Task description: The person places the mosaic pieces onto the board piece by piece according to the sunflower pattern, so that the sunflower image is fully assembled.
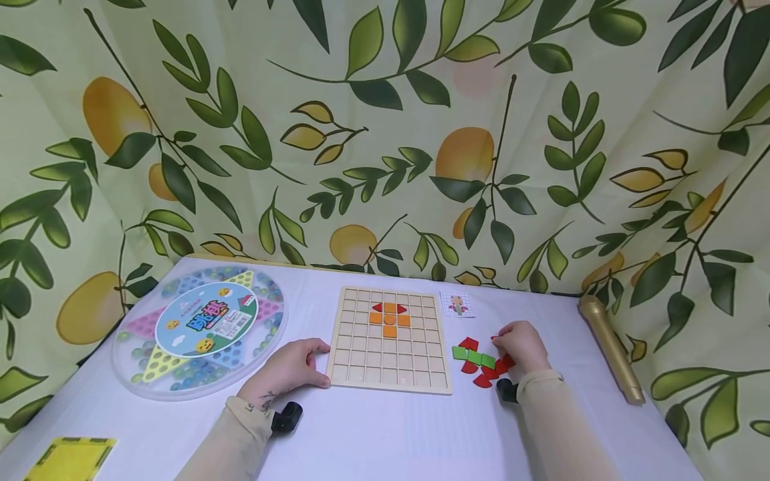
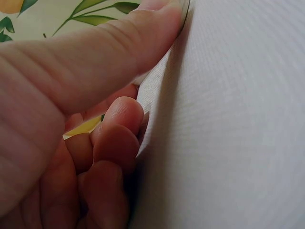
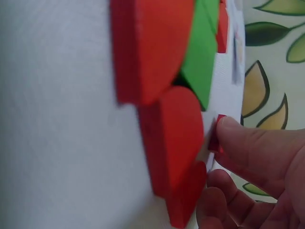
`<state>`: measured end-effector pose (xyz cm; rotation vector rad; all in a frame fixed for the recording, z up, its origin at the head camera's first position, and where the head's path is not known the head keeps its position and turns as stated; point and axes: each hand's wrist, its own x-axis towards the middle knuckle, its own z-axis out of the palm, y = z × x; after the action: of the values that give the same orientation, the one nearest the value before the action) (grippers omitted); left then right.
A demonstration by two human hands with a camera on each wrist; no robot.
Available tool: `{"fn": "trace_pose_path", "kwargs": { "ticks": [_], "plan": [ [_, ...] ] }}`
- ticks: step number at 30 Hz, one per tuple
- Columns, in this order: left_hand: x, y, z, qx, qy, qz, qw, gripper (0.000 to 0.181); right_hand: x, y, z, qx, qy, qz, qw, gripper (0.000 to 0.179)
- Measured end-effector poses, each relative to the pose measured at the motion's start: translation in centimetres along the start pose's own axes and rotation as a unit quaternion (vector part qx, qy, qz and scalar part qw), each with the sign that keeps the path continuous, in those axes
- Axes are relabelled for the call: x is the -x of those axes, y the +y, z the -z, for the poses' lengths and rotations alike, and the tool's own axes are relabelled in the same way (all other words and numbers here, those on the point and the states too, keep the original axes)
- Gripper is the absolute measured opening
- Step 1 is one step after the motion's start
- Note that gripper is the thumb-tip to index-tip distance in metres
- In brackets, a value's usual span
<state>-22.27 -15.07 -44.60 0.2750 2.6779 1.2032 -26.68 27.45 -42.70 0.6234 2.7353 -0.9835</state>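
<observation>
Across the white table [image 1: 373, 434]: your sleeves [image 1: 228, 441] reach in over the near part.
Round clear case [image 1: 206, 319]: flat, toward the table's far left corner.
Wooden grid board [image 1: 391, 357]: mid-table, with orange and red tiles [image 1: 390, 319] set toward its far edge.
Gold rod [image 1: 610, 351]: near the table's right edge.
Your left hand [image 1: 287, 369]: thumb and forefinger parted at the board's left edge, thumb by its near left corner, nothing clasped.
Your right hand [image 1: 525, 347]: thumb and finger nearly closed, pinching a red piece [image 3: 216, 137].
Printed card [image 1: 457, 304]: just beside the board's far right corner.
Loose green and red pieces [image 1: 474, 358]: clustered beyond the board's right edge.
Pinched red piece: at your fingertips, beside that cluster.
</observation>
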Motion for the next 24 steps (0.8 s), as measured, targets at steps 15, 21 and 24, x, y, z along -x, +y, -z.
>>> {"fn": "trace_pose_path", "kwargs": {
  "ticks": [15, 21, 24],
  "plan": [
    [0.1, 0.0, 0.0, 0.004, -0.003, 0.002, 1.0, 0.058, -0.1, -1.3, -0.6, -0.024, 0.004, -0.002, 0.9997, 0.022],
    [0.0, 0.0, 0.0, 0.003, -0.002, 0.007, 1.0, 0.059, 1.1, -5.0, -1.5, -0.088, -0.002, 0.089, 0.9921, 0.019],
    [0.0, 0.0, 0.0, 0.002, -0.002, 0.01, 0.9999, 0.059, 1.6, -6.8, -2.5, -0.115, -0.027, 0.136, 0.9837, 0.019]
  ]
}}
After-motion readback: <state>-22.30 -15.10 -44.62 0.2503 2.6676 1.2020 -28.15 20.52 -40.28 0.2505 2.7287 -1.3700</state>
